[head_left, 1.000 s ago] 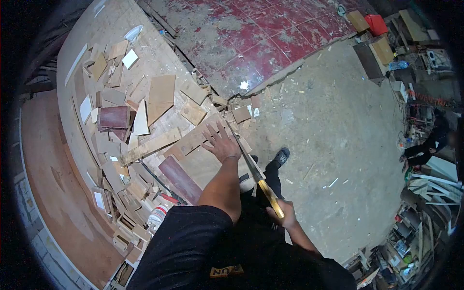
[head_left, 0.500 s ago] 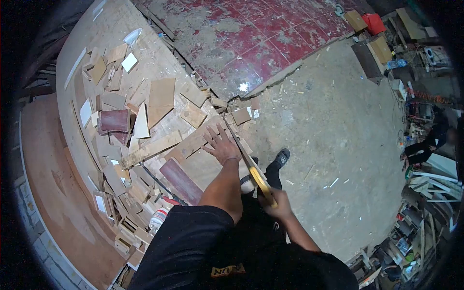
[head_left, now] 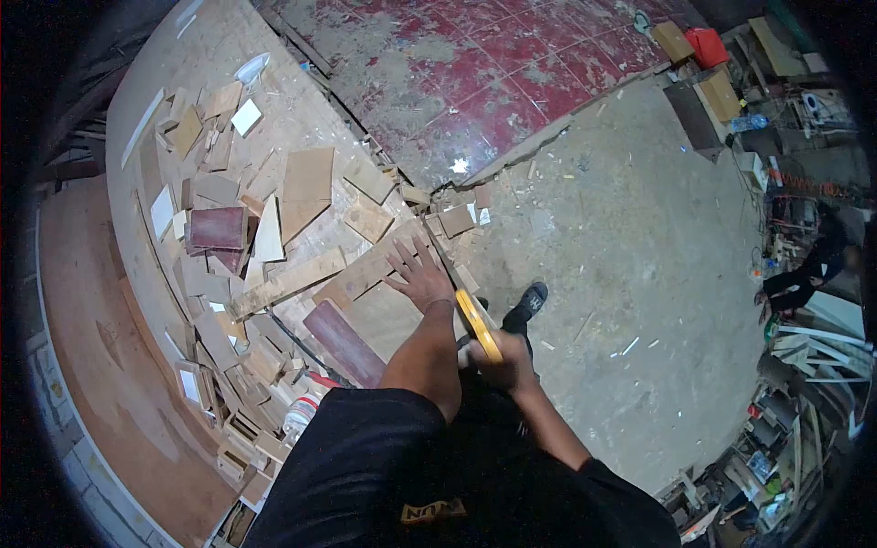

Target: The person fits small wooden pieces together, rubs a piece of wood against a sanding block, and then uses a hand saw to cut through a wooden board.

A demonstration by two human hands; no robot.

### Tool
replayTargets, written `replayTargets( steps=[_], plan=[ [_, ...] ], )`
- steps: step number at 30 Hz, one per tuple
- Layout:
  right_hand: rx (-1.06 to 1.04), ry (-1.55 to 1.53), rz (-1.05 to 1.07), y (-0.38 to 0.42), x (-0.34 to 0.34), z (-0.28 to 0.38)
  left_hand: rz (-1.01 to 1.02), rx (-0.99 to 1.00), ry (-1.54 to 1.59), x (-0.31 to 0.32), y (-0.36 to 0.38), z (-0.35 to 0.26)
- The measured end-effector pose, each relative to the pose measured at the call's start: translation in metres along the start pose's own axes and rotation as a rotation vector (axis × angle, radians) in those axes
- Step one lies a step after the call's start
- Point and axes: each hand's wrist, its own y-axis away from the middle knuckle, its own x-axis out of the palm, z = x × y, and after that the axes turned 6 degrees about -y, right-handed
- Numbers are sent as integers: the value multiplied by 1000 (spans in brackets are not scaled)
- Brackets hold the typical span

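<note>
My left hand lies flat with fingers spread on a plywood board at the edge of the workbench. My right hand grips the yellow handle of a hand saw. The saw's blade runs up along the board's right edge, just right of my left hand. A long wooden strip and a dark red board lie beside the plywood board.
Several wood offcuts litter the workbench. A white plastic bottle stands near my left side. My shoe is on the dusty concrete floor. Another person crouches at the far right among clutter.
My right hand has pushed the saw forward and up along the board's edge, so the handle now sits close to my left wrist. My left hand has stayed flat on the board.
</note>
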Motion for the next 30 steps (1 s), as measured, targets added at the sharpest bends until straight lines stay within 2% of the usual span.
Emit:
replayTargets(
  steps=[1,3,7,9,11,12,14,15,17,19,20,22,23,25,27,30],
  plan=[
    [-72,-52,34,13,-6,-3,29,1,43,-11,2,0],
    [99,197,-5,39,-20,37,63,-5,82,-20,4,1],
    [224,176,15,48,-23,43,60,-1,93,-20,4,2],
    [5,194,10,15,-6,26,78,-1,81,-14,2,3],
    [35,115,5,-24,17,-13,44,-4,16,5,-1,2],
    [29,114,4,-27,20,-8,38,-4,17,16,-2,0],
    [67,153,-32,-30,24,10,-175,-27,-194,31,-3,1],
    [75,149,-38,-18,20,12,-172,-18,-199,26,2,4],
    [-16,96,52,13,-2,12,4,-6,57,4,0,2],
    [162,344,85,45,-17,33,8,-2,75,-5,1,0],
    [165,345,90,51,-21,46,12,1,95,-8,3,1],
    [331,99,41,60,-28,65,57,-4,79,-14,2,1],
    [333,101,40,53,-24,56,94,-4,64,-15,2,1],
    [-39,179,4,15,-6,15,96,-6,50,-14,1,1],
    [58,208,38,-34,13,-14,95,-2,34,-9,1,2],
    [117,195,-12,-47,29,-5,62,18,36,3,0,4]
  ],
)
